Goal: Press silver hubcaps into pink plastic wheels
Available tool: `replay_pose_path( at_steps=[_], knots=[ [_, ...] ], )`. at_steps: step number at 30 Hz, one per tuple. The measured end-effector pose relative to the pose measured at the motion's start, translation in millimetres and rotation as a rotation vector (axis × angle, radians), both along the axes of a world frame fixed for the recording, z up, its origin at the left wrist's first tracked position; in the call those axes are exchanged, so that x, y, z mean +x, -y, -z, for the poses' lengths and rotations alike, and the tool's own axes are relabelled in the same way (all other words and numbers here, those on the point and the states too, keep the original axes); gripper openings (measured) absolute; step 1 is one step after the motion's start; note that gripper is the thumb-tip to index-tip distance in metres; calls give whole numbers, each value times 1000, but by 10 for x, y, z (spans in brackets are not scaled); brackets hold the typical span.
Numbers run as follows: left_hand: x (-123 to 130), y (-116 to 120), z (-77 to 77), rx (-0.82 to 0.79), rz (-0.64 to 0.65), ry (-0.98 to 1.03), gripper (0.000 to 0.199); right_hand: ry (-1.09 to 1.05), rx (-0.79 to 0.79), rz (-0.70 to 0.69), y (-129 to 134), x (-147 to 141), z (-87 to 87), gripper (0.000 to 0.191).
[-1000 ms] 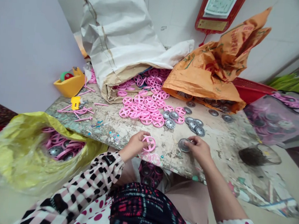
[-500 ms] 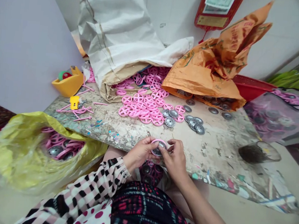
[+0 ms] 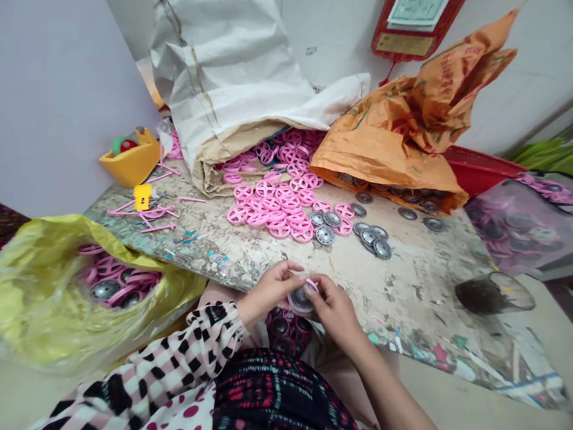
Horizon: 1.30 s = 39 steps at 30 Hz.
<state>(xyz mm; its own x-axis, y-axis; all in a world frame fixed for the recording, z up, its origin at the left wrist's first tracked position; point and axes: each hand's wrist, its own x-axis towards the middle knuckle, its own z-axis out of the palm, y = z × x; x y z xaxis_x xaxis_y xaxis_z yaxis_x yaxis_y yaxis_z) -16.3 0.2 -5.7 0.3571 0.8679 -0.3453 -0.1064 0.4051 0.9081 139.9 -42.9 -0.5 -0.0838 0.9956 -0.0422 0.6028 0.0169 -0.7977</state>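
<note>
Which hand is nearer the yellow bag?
Left. The left hand is to the right of the yellow bag; the right hand is farther right, beyond the left.

- Smooth pink plastic rings (image 3: 273, 204) lie toward the far edge of a rough, flaking table (image 3: 422, 274);
- glossy, metallic-looking grey discs (image 3: 382, 249) beside them;
- crinkled yellow plastic bag (image 3: 23, 292), left edge

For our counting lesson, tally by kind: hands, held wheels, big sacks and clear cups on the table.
Left hand, right hand: 2
Held pink and grey wheel: 1
White sack, orange sack: 2
Clear cup: 1
Total: 6
</note>
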Motion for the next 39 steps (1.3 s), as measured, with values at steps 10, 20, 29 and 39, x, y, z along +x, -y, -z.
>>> replay_pose_path(
  at_steps=[10,20,29,39],
  knots=[
    [-415,-481,151,606,-238,-595,23,232,72,-146,97,144,218,30],
    [-566,-1306,66,961,-43,-1178,52,301,44,-94,31,119,283,26],
    [-252,-1379,86,1118,243,-1218,35,297,21,-73,6,103,241,25],
    [-526,-913,87,1319,257,-1235,27,229,-52,-167,-54,142,173,24]
  ],
)
